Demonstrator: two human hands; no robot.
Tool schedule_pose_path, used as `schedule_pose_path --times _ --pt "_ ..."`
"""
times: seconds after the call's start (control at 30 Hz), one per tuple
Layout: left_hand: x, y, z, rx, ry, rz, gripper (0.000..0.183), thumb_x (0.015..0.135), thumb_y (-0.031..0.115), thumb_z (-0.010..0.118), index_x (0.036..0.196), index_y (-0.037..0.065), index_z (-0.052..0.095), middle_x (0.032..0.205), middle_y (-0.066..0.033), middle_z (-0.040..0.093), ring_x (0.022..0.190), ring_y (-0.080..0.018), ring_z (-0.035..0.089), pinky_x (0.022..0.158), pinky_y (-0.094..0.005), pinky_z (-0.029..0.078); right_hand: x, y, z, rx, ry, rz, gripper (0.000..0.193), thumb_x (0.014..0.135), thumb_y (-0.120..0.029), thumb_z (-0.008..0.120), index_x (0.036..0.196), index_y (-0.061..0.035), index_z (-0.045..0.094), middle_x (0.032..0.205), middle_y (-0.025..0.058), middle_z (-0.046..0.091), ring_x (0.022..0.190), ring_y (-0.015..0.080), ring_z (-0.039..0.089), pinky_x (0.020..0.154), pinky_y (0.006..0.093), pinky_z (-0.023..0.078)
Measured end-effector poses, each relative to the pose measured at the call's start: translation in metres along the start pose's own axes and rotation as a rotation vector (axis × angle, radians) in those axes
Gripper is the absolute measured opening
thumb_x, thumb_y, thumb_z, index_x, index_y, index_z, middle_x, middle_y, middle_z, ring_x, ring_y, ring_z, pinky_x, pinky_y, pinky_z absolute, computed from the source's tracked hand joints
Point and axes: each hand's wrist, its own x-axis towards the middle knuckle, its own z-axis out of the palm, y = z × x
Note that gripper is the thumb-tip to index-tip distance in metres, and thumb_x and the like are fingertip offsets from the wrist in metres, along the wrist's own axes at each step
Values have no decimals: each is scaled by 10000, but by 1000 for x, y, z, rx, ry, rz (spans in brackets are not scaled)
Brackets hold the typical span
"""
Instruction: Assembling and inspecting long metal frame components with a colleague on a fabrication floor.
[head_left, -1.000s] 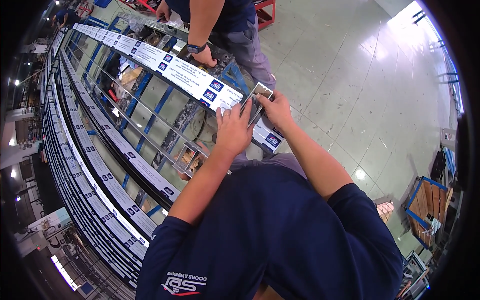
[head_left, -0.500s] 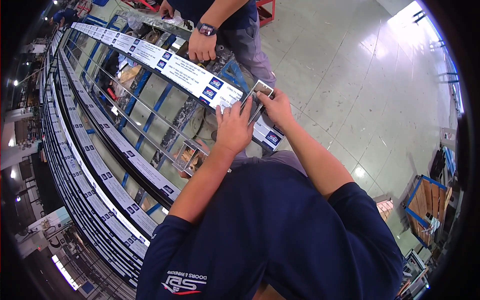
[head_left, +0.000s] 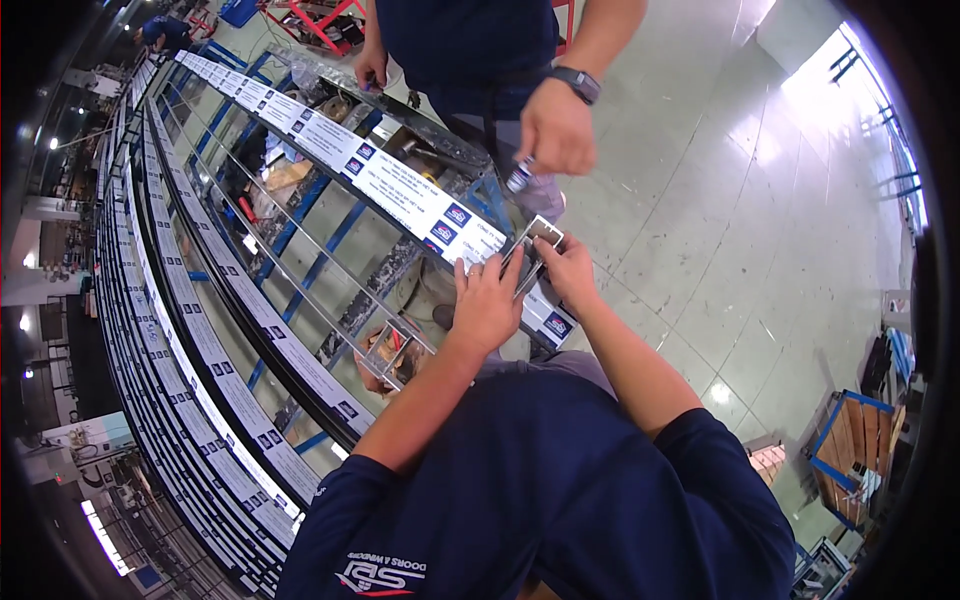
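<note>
My right hand (head_left: pixel 567 272) is closed on a short silvery metal channel piece (head_left: pixel 546 232), with its thumb in the open end. That piece lies across a long profile (head_left: pixel 405 200) covered in white and blue printed film, near the profile's near end. My left hand (head_left: pixel 487 308), a ring on one finger, rests with fingers spread on the profile, the forefinger against the channel piece. The underside of the piece is hidden. Just beyond, a co-worker's hand (head_left: pixel 558 130) with a watch hangs above a small clear bottle-like thing (head_left: pixel 520 176); whether the hand grips it I cannot tell.
More film-covered profiles (head_left: pixel 225 260) lie on a blue-barred rack (head_left: pixel 310 265) to my left. An open metal frame (head_left: pixel 397 352) is beside my left forearm. The co-worker (head_left: pixel 470 50) stands across the profile. A wooden crate (head_left: pixel 858 450) with blue edges is at the right.
The co-worker's watch hand has lifted off the profile and moved right. The view has shifted, so the scene sits lower. My hands keep their place on the channel piece and profile.
</note>
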Motion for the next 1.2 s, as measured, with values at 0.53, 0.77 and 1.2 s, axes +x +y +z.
schedule_pose_path --times 0.53,0.77,1.2 --pt "2 -3 -2 14 -37 -17 865 1010 313 792 1783 160 432 1495 -155 601 1341 -395 612 1342 -731 257 -8 -10 -3 -236 -41 -33 445 1070 -329 805 1392 -24 778 993 37 812 863 111 710 805 300 566" --pt "1 -2 -2 -6 -27 -9 874 998 272 782 1782 165 412 1470 -167 582 1345 -426 616 1328 -740 289 -6 -5 1 -171 -17 -13 426 1064 -305 800 1354 7 788 959 43 809 829 119 714 776 309 569" --pt "2 -4 -1 -3 -27 -7 871 1001 280 779 1782 161 414 1465 -173 584 1352 -433 608 1327 -755 288 3 9 4 -170 8 -39 554 1000 -431 791 1366 -15 807 909 168 804 852 288 788 845 417 607"
